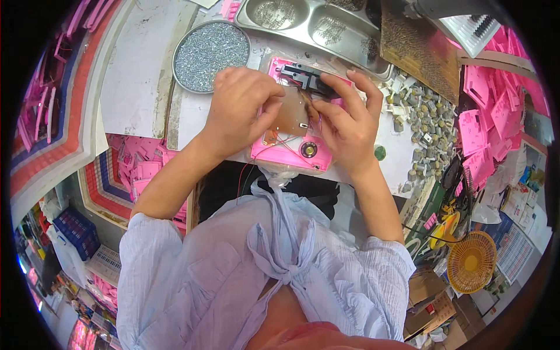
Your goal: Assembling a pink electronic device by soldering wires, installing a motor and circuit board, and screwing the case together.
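Observation:
A pink plastic casing (274,154) lies on the bench in front of me, with a clear plastic bag around it. A brown circuit board (287,111) sits over its middle, and thin red and dark wires run from the board's lower end. Below it shows a round speaker (308,150). My left hand (242,108) is at the board's left, fingers curled together; what they pinch, if anything, is hidden. My right hand (349,116) has its thumb and a finger closed at the board's right edge. Another of its fingers touches a black block-shaped part (309,79) at the casing's top.
A round metal dish (211,57) of small screws stands beyond my left hand. A metal compartment tray (309,9) holds small parts at the back. Small grey motors (429,116) lie heaped at right, near pink plastic pieces (487,116). An orange basket (471,262) is lower right.

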Demonstrator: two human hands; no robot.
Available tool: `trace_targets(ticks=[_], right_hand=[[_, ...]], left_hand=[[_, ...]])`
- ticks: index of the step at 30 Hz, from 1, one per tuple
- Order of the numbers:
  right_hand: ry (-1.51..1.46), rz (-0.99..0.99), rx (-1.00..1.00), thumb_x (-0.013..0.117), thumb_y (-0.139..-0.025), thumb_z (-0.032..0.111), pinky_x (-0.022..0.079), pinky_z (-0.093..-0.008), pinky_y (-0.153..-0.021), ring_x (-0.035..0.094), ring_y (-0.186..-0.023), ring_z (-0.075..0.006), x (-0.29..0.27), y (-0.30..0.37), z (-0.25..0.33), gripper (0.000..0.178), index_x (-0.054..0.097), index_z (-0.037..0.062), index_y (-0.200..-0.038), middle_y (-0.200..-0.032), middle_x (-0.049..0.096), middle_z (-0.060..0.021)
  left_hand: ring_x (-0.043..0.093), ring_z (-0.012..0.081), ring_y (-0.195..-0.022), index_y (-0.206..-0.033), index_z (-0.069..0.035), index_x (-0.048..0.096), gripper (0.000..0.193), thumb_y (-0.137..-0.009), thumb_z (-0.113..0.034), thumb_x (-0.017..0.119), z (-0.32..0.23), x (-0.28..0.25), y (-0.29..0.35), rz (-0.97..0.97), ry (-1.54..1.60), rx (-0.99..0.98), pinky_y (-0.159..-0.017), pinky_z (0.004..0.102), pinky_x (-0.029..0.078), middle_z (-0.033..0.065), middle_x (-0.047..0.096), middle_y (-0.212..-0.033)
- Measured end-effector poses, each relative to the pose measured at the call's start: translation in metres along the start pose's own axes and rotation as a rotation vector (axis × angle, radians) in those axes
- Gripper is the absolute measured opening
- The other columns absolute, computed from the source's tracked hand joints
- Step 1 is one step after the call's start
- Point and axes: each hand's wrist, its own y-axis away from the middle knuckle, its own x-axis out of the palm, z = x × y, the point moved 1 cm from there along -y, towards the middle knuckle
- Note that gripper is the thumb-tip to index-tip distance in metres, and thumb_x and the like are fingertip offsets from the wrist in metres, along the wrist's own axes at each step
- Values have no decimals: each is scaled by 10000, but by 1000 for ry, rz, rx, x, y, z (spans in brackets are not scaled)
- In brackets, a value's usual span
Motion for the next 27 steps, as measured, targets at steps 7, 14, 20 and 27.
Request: trace_targets(ticks=[7,14,20,27], right_hand=[[-46,3,51,852,-703,76,439,-443,-1027,519,-1250,-354,-2,3,-5,210,749,102,-883,-1234,718,-71],[-129,-58,42,822,-671,34,502,-443,-935,551,-1190,-374,-1,-4,-6,232,720,88,-872,-1174,710,-74],[-148,-46,-13,793,-678,19,510,-438,-895,561,-1162,-367,2,-16,-4,205,717,87,-857,-1141,719,-72],[-166,27,-8,777,-682,31,509,-439,-895,561,-1163,-371,-4,-19,-4,193,724,88,-858,-1150,717,-67]], left_hand=[[636,245,-891,-973,-110,690,202,-790,-84,771,-6,9,-18,15,-28,53,-862,397,411,44,687,-931],[649,264,-830,-965,-95,693,180,-793,-83,744,-9,15,-15,-21,96,-9,-751,386,470,52,678,-883],[660,287,-809,-999,-55,712,180,-825,-20,741,-12,15,-20,-3,111,-64,-761,384,507,96,715,-915],[659,294,-801,-937,-55,714,123,-819,-40,746,2,9,-13,-65,134,-63,-720,397,518,94,691,-867]])
